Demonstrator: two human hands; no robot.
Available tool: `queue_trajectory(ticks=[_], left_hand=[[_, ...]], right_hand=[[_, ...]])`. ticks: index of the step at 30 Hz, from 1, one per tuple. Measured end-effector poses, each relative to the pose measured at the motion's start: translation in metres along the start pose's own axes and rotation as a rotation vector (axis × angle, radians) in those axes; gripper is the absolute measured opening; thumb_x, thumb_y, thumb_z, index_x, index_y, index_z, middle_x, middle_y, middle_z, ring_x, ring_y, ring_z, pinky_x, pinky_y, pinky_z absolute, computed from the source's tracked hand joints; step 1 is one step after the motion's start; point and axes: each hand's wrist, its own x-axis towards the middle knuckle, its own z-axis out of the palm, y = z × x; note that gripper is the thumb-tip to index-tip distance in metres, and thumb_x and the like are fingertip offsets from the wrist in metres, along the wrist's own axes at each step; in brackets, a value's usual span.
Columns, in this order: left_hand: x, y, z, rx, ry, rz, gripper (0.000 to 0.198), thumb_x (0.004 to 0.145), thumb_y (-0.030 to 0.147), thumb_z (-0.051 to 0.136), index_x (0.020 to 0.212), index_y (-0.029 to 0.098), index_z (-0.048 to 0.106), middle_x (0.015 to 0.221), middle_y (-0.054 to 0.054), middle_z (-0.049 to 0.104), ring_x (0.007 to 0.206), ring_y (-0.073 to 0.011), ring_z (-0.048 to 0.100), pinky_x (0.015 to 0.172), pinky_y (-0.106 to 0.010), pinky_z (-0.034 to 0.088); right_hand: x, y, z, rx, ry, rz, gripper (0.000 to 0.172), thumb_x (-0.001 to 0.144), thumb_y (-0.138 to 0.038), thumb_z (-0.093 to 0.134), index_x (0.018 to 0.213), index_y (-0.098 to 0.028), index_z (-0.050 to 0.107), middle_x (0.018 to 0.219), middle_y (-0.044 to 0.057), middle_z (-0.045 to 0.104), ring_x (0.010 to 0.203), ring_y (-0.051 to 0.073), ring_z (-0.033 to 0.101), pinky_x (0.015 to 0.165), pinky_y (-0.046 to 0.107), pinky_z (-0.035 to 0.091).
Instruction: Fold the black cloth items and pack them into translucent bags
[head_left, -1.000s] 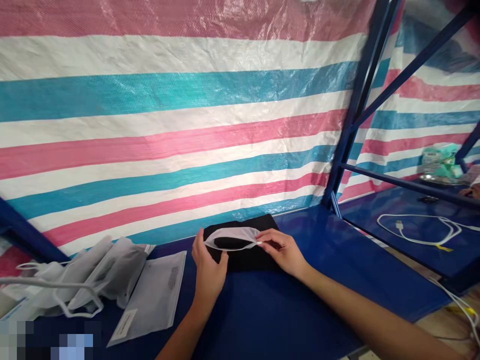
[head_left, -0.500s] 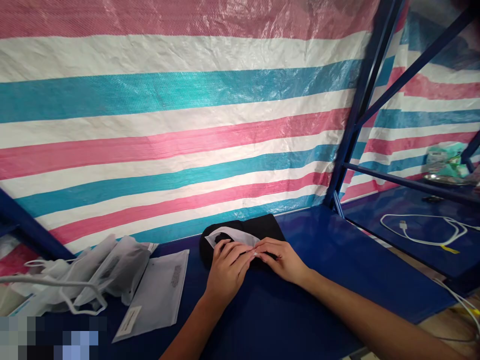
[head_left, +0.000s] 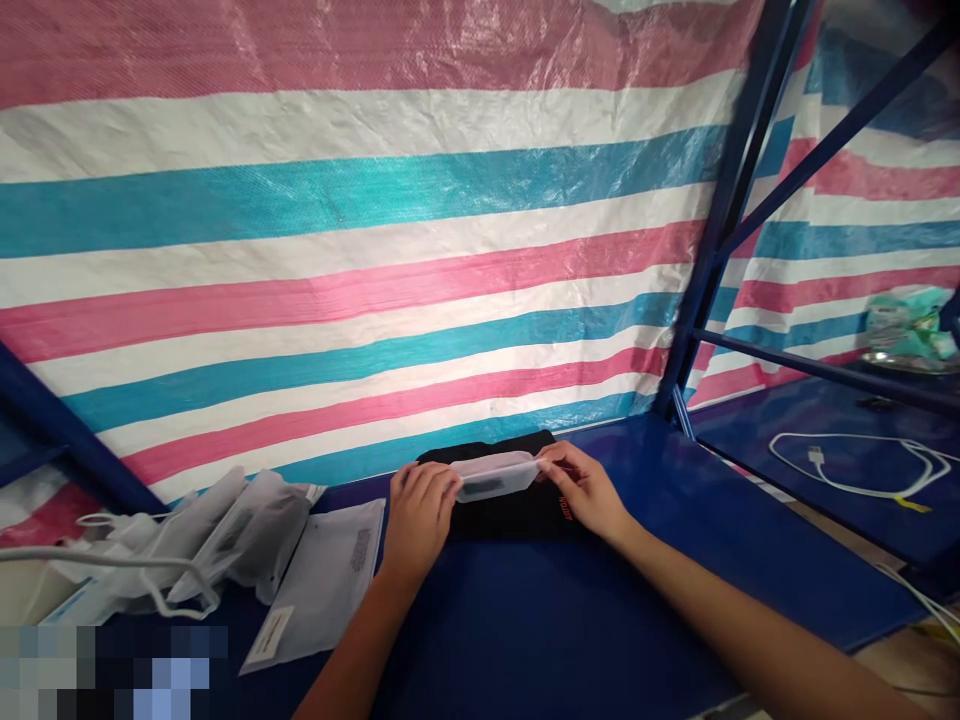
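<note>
A folded black garment [head_left: 517, 510] with a small red mark lies on the blue shelf [head_left: 570, 620] against the striped tarp. The mouth of a translucent white bag [head_left: 495, 474] is stretched over its near end. My left hand [head_left: 417, 512] is closed on the bag's left edge. My right hand [head_left: 585, 486] pinches the bag's right edge, and the opening is pulled taut between the two.
Several empty translucent bags [head_left: 225, 540] and a flat one with a label [head_left: 322, 585] lie at the left. A white cable [head_left: 855, 462] lies on the neighbouring shelf at right, beyond dark blue rack posts [head_left: 720, 240]. A striped tarp [head_left: 360, 250] closes the back.
The bag mouth, first held open in an arc and then pressed down under both hands, is now pulled taut and narrow. My hands have moved apart to its two ends.
</note>
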Motion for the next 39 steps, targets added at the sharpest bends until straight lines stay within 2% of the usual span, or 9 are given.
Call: queue_trajectory(ticks=[4, 9, 14, 17, 23, 28, 31, 35, 39], left_hand=[[-0.001, -0.012, -0.013, 0.026, 0.049, -0.044, 0.021, 0.106, 0.036, 0.056, 0.109, 0.026, 0.074, 0.115, -0.01, 0.076, 0.118, -0.0332, 0.065, 0.114, -0.05, 0.041], [-0.007, -0.004, -0.009, -0.122, -0.068, -0.145, 0.027, 0.104, 0.04, 0.062, 0.126, 0.029, 0.073, 0.132, -0.008, 0.072, 0.099, -0.0261, 0.071, 0.094, -0.037, 0.052], [-0.001, 0.003, -0.021, -0.075, -0.021, -0.139, 0.023, 0.104, 0.04, 0.059, 0.105, 0.03, 0.08, 0.102, -0.006, 0.077, 0.097, -0.027, 0.071, 0.089, -0.034, 0.049], [0.0, 0.003, -0.052, 0.104, 0.079, -0.177, 0.027, 0.103, 0.045, 0.058, 0.1, 0.027, 0.077, 0.094, -0.006, 0.075, 0.086, -0.0258, 0.069, 0.082, -0.033, 0.049], [-0.027, -0.028, -0.147, 0.482, 0.207, -0.495, 0.038, 0.101, 0.052, 0.05, 0.098, 0.022, 0.072, 0.084, -0.006, 0.075, 0.079, -0.0267, 0.068, 0.074, -0.034, 0.046], [-0.06, -0.065, -0.188, 0.717, 0.009, -0.766, 0.034, 0.097, 0.048, 0.05, 0.093, 0.023, 0.072, 0.082, -0.008, 0.075, 0.081, -0.0332, 0.069, 0.073, -0.039, 0.047], [-0.068, -0.066, -0.18, 0.817, 0.051, -0.58, 0.033, 0.097, 0.043, 0.049, 0.106, 0.02, 0.071, 0.109, -0.014, 0.077, 0.102, -0.0387, 0.069, 0.087, -0.049, 0.053], [-0.056, -0.04, -0.136, 0.667, 0.155, -0.186, 0.037, 0.101, 0.042, 0.051, 0.122, 0.018, 0.068, 0.127, -0.019, 0.071, 0.124, -0.0396, 0.063, 0.114, -0.056, 0.044], [-0.036, -0.014, -0.074, 0.199, -0.163, -0.088, 0.031, 0.099, 0.04, 0.062, 0.126, 0.029, 0.073, 0.13, -0.009, 0.074, 0.123, -0.0331, 0.068, 0.112, -0.048, 0.051]], right_hand=[[0.005, 0.006, -0.006, 0.206, 0.056, 0.116, 0.035, 0.096, -0.059, 0.074, 0.097, -0.023, 0.07, 0.104, 0.004, 0.071, 0.087, 0.021, 0.072, 0.086, 0.04, 0.063], [0.001, 0.0, 0.0, 0.401, -0.019, 0.209, 0.031, 0.094, -0.056, 0.078, 0.098, -0.025, 0.072, 0.104, 0.004, 0.071, 0.095, 0.023, 0.072, 0.085, 0.042, 0.068], [-0.001, -0.006, 0.001, 0.461, -0.061, 0.221, 0.034, 0.095, -0.052, 0.078, 0.117, -0.027, 0.075, 0.134, 0.008, 0.068, 0.1, 0.022, 0.073, 0.088, 0.045, 0.069], [0.0, 0.001, -0.002, 0.423, -0.026, 0.267, 0.05, 0.092, -0.055, 0.08, 0.132, -0.027, 0.069, 0.142, 0.012, 0.064, 0.102, 0.023, 0.073, 0.078, 0.041, 0.07], [0.0, 0.025, -0.005, 0.163, -0.034, 0.285, 0.056, 0.088, -0.06, 0.08, 0.127, -0.022, 0.067, 0.11, 0.006, 0.069, 0.079, 0.017, 0.07, 0.05, 0.024, 0.056], [-0.004, 0.022, -0.006, -0.045, -0.173, 0.249, 0.044, 0.096, -0.058, 0.071, 0.12, -0.021, 0.07, 0.088, 0.001, 0.069, 0.073, 0.017, 0.065, 0.056, 0.026, 0.052], [-0.007, 0.015, -0.007, -0.233, -0.303, 0.169, 0.033, 0.1, -0.053, 0.069, 0.111, -0.022, 0.074, 0.081, 0.001, 0.071, 0.072, 0.018, 0.066, 0.066, 0.03, 0.051], [-0.008, 0.009, -0.014, -0.49, -0.436, 0.051, 0.034, 0.09, -0.053, 0.081, 0.108, -0.024, 0.077, 0.091, 0.003, 0.074, 0.078, 0.021, 0.067, 0.068, 0.031, 0.05], [-0.008, 0.007, -0.026, -0.498, -0.558, 0.059, 0.05, 0.077, -0.057, 0.092, 0.112, -0.025, 0.079, 0.106, 0.005, 0.07, 0.087, 0.022, 0.068, 0.073, 0.031, 0.053]])
